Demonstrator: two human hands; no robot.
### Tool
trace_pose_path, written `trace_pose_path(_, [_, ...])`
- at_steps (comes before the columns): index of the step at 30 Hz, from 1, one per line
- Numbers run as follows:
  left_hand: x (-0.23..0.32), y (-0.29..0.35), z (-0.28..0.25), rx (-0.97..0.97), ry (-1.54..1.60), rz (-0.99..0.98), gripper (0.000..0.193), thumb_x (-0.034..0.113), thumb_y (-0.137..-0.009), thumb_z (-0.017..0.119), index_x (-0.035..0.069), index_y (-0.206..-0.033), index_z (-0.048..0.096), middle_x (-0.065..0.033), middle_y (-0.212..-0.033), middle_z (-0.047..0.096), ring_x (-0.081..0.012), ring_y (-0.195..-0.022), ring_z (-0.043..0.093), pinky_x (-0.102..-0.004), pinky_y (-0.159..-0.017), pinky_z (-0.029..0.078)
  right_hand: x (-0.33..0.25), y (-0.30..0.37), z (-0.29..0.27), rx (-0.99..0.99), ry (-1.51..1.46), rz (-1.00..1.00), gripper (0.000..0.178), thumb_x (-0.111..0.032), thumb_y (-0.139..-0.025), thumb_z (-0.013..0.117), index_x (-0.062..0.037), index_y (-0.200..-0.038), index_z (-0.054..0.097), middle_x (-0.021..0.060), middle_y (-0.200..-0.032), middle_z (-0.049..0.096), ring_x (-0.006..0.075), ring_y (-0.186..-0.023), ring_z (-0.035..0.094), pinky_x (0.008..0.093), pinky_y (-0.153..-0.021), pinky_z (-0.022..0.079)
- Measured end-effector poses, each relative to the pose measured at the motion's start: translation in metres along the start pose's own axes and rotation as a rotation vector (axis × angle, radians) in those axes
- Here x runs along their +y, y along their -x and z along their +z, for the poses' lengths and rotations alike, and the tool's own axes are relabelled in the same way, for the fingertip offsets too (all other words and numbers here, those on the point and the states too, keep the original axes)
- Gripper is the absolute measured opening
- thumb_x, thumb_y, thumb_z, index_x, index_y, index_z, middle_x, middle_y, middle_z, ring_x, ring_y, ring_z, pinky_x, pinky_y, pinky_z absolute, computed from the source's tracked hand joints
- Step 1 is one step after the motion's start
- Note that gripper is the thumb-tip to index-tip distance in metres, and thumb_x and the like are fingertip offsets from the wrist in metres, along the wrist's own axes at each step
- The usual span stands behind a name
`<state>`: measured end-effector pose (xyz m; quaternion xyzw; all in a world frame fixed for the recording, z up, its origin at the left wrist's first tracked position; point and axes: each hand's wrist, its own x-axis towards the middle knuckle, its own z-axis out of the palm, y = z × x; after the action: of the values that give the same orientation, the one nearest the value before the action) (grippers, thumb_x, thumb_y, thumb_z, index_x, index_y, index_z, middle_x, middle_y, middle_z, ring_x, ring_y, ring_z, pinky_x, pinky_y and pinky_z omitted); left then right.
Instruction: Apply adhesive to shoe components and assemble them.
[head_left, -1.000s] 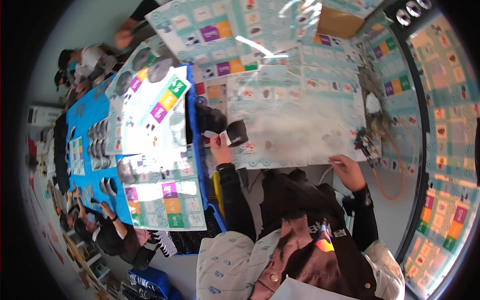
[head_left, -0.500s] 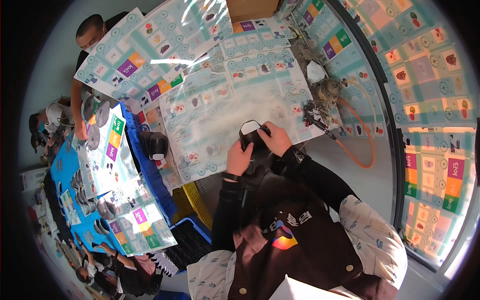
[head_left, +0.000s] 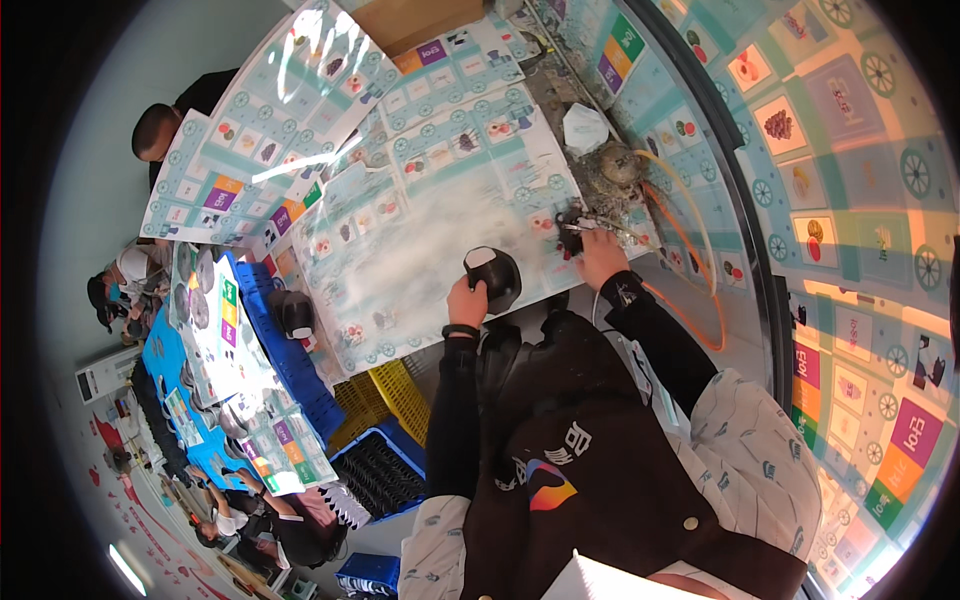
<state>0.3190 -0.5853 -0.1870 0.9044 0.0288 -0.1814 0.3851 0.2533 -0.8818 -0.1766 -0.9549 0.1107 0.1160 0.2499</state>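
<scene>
My left hand grips a rounded black shell-like piece with a white oval end, by its left side, over the near edge of the paper-covered bench. At the bench's right side my right hand is closed round the handle of a dark tool with a hose, seemingly a spray gun. The hand hides most of that handle. A similar black piece rests to the left, beside a blue crate.
Orange hose loops down at the right, below a grimy round pot and crumpled white paper. A printed panel rises at the back left. A yellow crate stands below the bench. Other people work at the left.
My right hand has left the black piece and moved right to the spray gun. My left hand alone holds the piece. The whole view has shifted and turned.
</scene>
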Motion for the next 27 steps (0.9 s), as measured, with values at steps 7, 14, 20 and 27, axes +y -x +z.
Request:
trace_pose_path(7, [0.025,-0.067,0.054,-0.043,-0.25,0.108,0.033,0.025,-0.082,0.062,-0.003,-0.098,0.068,-0.0259,-0.095,0.069,-0.0446,-0.092,0.065,-0.053,-0.084,0.052,0.062,-0.013,0.026,0.179,0.359,-0.076,0.045,-0.006,-0.087,0.063,-0.0025,-0.129,0.049,0.019,-0.122,0.046,0.038,-0.124,0.048,0.0407,-0.09,0.055])
trace_pose_path(14, [0.014,-0.074,0.052,-0.045,-0.193,0.071,0.04,0.031,-0.088,0.065,-0.001,-0.111,0.07,-0.0215,-0.1,0.073,-0.0386,-0.096,0.069,-0.0474,-0.086,0.054,0.05,-0.028,0.003,-0.036,0.191,-0.04,0.066,-0.013,-0.078,0.07,-0.0092,-0.137,0.043,0.0185,-0.124,0.046,0.0434,-0.108,0.058,0.0482,-0.084,0.053])
trace_pose_path(20, [0.012,-0.065,0.028,-0.059,-0.061,0.07,0.041,0.038,-0.091,0.064,0.003,-0.112,0.072,-0.0162,-0.102,0.075,-0.0353,-0.097,0.07,-0.0432,-0.086,0.054,-0.014,-0.01,-0.043,-0.052,-0.51,-0.001,0.038,-0.015,-0.075,0.066,-0.0051,-0.112,0.062,0.0209,-0.099,0.067,0.0417,-0.096,0.063,0.0469,-0.083,0.05])
trace_pose_path(27, [0.0,-0.077,0.034,-0.051,-0.065,0.114,0.039,0.037,-0.09,0.065,0.003,-0.109,0.073,-0.0155,-0.096,0.075,-0.0345,-0.092,0.071,-0.0431,-0.083,0.055,-0.061,-0.023,-0.041,-0.144,-0.415,0.009,0.023,-0.014,-0.081,0.056,-0.0083,-0.102,0.063,0.0221,-0.092,0.067,0.0441,-0.093,0.063,0.0516,-0.078,0.048])
